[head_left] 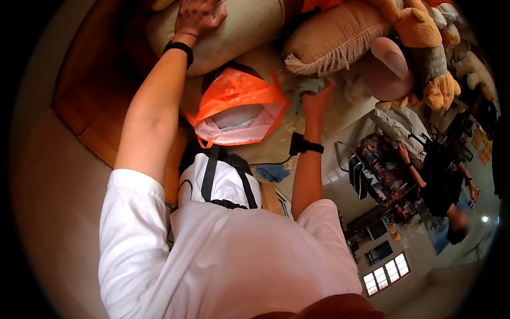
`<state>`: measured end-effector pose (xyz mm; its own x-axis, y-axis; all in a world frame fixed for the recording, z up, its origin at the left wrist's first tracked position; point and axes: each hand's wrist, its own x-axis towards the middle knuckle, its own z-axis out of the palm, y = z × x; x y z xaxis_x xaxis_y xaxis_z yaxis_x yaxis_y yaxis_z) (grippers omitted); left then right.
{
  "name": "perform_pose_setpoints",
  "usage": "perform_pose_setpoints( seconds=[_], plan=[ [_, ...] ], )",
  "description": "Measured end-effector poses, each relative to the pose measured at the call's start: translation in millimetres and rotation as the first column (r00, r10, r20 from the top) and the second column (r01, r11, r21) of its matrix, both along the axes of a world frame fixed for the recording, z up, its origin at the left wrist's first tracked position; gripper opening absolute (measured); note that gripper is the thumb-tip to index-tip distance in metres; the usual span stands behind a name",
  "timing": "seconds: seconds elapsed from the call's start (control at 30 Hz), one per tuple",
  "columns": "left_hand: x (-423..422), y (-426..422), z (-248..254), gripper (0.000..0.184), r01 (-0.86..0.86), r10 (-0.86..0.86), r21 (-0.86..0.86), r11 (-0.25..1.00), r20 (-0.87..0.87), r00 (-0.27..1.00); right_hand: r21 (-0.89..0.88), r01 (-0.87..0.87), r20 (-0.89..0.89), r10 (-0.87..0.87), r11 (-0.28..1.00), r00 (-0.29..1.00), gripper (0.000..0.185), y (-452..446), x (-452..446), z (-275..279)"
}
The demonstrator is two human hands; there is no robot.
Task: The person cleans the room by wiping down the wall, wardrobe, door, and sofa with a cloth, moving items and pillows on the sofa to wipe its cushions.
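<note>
My left hand (199, 17) lies flat on a large cream cushion (239, 32), fingers stretched out, a black band on the wrist. My right hand (317, 100) is closed around a small pale grey-green thing (311, 85), perhaps cloth, blurred and partly hidden. A black strap with a small box and a cable circles that wrist. Between my arms, an orange bag (239, 87) gapes toward me, with whitish material inside. Just beyond my right hand lies a tan fringed cushion (340, 34).
Plush toys, among them an orange-brown one (422, 32) and a pink one (385, 69), pile up at the upper right. A white bag with black straps (220, 181) sits against my body. A blue cloth (272, 173) lies near it. Another person (443, 175) stands at the right.
</note>
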<state>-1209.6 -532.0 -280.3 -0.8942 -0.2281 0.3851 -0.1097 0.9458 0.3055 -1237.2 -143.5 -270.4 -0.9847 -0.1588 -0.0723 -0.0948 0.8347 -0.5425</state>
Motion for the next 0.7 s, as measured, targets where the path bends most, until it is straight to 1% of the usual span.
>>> perform_pose_setpoints(
  seconds=[0.03, 0.07, 0.13, 0.17, 0.2, 0.23, 0.27, 0.33, 0.37, 0.4, 0.43, 0.47, 0.53, 0.57, 0.63, 0.67, 0.7],
  plan=[
    [1, -1, -2, 0.046, 0.004, -0.004, -0.010, 1.000, 0.003, 1.000, -0.141, 0.096, 0.015, -0.095, 0.985, 0.995, 0.067, -5, 6, 8],
    [3, 0, -3, 0.047, 0.011, -0.010, -0.015, 1.000, 0.010, 1.000, -0.139, 0.105, 0.022, -0.103, 0.985, 0.994, 0.067, -14, 12, 22],
    [1, 3, -1, 0.047, 0.010, -0.010, -0.010, 1.000, 0.010, 1.000, -0.139, 0.157, -0.103, -0.172, 0.978, 0.980, 0.058, -31, 16, 54],
    [-3, 3, 1, 0.047, -0.004, 0.004, -0.014, 1.000, -0.003, 1.000, -0.138, 0.161, -0.110, -0.177, 0.977, 0.978, 0.058, -34, 12, 58],
    [-4, 2, 2, 0.048, -0.010, 0.011, -0.018, 1.000, 0.019, 1.000, -0.171, 0.016, -0.296, -0.067, 0.985, 0.953, 0.061, -38, 7, 61],
    [-5, 2, 2, 0.048, -0.007, 0.007, -0.019, 1.000, 0.011, 1.000, -0.175, -0.131, -0.473, 0.034, 0.976, 0.880, 0.064, -40, 3, 61],
    [-4, 2, 2, 0.048, 0.001, 0.000, -0.025, 1.000, 0.012, 1.000, -0.174, -0.129, -0.478, 0.031, 0.976, 0.878, 0.064, -43, 0, 57],
    [-4, 2, 1, 0.048, 0.014, -0.014, -0.026, 1.000, 0.005, 1.000, 0.000, -0.254, -0.395, 0.233, 0.967, 0.889, 0.078, -48, -5, 45],
    [-4, 2, 1, 0.048, 0.011, -0.011, -0.031, 0.999, 0.007, 1.000, 0.007, -0.250, -0.398, 0.232, 0.968, 0.888, 0.078, -48, -1, 35],
    [-4, 2, 1, 0.048, 0.005, -0.005, -0.035, 0.999, 0.010, 1.000, -0.043, -0.170, -0.263, 0.153, 0.985, 0.953, 0.074, -46, 8, 20],
    [-4, 1, 1, 0.048, 0.003, -0.003, -0.033, 0.999, 0.005, 1.000, -0.083, -0.086, -0.118, 0.076, 0.993, 0.990, 0.074, -40, 15, 4],
    [-3, -1, 1, 0.048, 0.000, 0.000, -0.036, 0.999, 0.005, 1.000, -0.083, -0.091, -0.121, 0.081, 0.992, 0.989, 0.074, -29, 21, -16],
    [2, -3, 0, 0.048, -0.009, 0.010, -0.038, 0.999, 0.017, 1.000, 0.088, -0.031, 0.125, 0.020, 0.996, 0.992, 0.070, -5, 38, -52],
    [2, -2, 0, 0.047, -0.005, 0.005, -0.035, 0.999, 0.011, 1.000, 0.087, -0.037, 0.131, 0.026, 0.996, 0.991, 0.070, 3, 42, -58],
    [0, 0, 0, 0.047, 0.000, 0.001, -0.037, 0.999, 0.008, 1.000, 0.181, -0.007, 0.175, -0.025, 0.983, 0.984, 0.065, 14, 46, -62],
    [0, 1, 1, 0.046, 0.002, -0.002, -0.031, 1.000, 0.003, 1.000, 0.180, -0.008, 0.181, -0.025, 0.984, 0.983, 0.065, 16, 45, -59],
    [0, 3, 1, 0.046, 0.005, -0.005, -0.024, 1.000, -0.002, 1.000, 0.082, 0.026, 0.066, -0.031, 0.996, 0.997, 0.066, 15, 41, -49]
  ],
)
